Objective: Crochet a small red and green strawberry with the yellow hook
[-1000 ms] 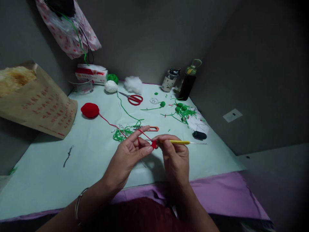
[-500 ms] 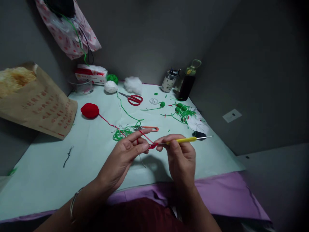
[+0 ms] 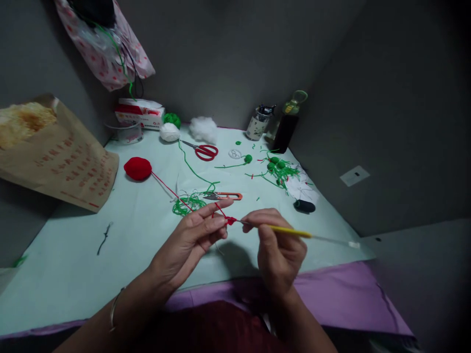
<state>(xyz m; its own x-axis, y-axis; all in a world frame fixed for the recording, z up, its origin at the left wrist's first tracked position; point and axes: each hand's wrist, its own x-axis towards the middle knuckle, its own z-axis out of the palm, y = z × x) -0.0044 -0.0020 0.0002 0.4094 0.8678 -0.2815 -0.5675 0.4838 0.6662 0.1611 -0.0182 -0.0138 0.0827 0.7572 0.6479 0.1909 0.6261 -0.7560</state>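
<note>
Between the thumb and fingers of my left hand [image 3: 187, 240] is a small red crochet piece [image 3: 231, 220]. Red yarn [image 3: 169, 188] runs from a red yarn ball [image 3: 138, 168] over the raised index finger of that hand. My right hand [image 3: 277, 247] grips a crochet hook [image 3: 290, 230] with a yellow handle, its metal tip reaching to the red piece. Just beyond the hands lie orange thread snips [image 3: 228, 196] and a tangle of green yarn [image 3: 187, 203].
Red-handled scissors [image 3: 206, 152], white stuffing [image 3: 203, 129] and a white yarn ball [image 3: 170, 132] lie farther back. A paper bag [image 3: 73, 166] leans at left. Green crocheted pieces [image 3: 279, 169] and a dark bottle [image 3: 286, 130] are at right, near a black spool [image 3: 304, 206].
My right hand has shifted slightly right and tilted the hook, so its rear end points lower and farther right. The left hand stays nearly in place with the red piece.
</note>
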